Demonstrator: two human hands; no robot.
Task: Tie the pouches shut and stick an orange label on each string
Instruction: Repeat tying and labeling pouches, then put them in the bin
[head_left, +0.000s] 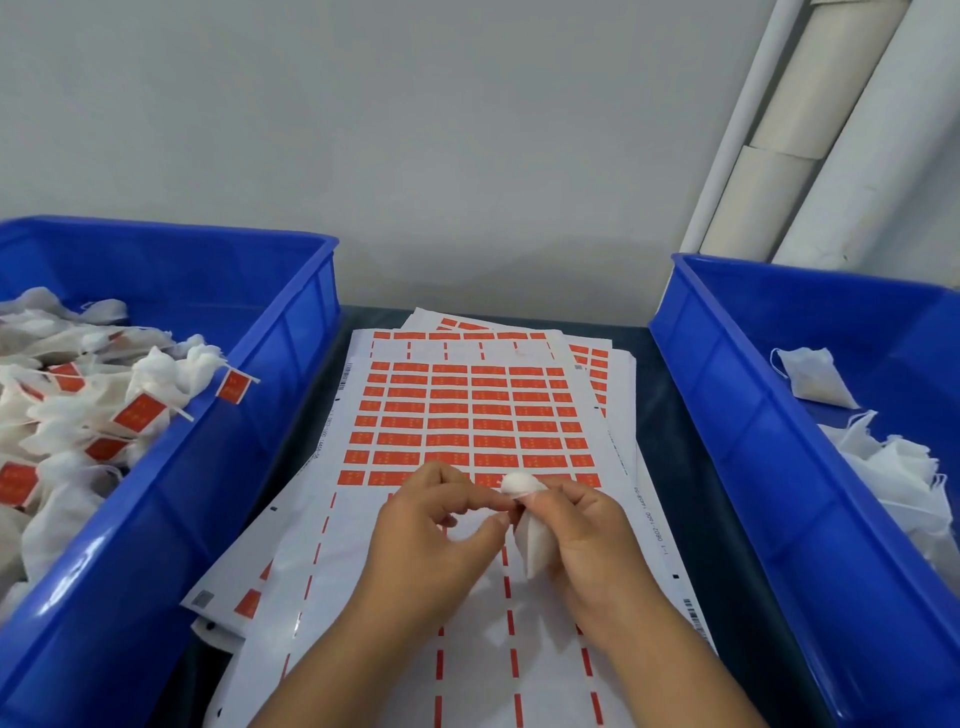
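The right hand (587, 540) grips a small white pouch (532, 545) by its body, fingers curled round it, just above the sheet of labels (467, 415) spread on the tabletop (670, 415). The pouch stands roughly upright with its long axis running from the gathered, bunched neck at the top, near the fingertips, down to the fuller bottom toward the person. The left hand (441, 525) meets it at that neck, thumb and forefinger pinching there; whether they hold the string itself is too small to tell. Both hands touch the pouch, so tying looks to be the step in hand, and the left hand is the one placed to work the neck.

The orange labels lie directly beyond the hands, the nearest full row just past the fingertips, so a short reach forward would likely get the next one. Nearer rows of the sheet are already peeled bare.

The blue bin on the left (291, 364) holds a heap of tied pouches, many with orange labels on their strings. The blue bin on the right (727, 415) holds loose white pouches with no labels showing, probably those not yet done.
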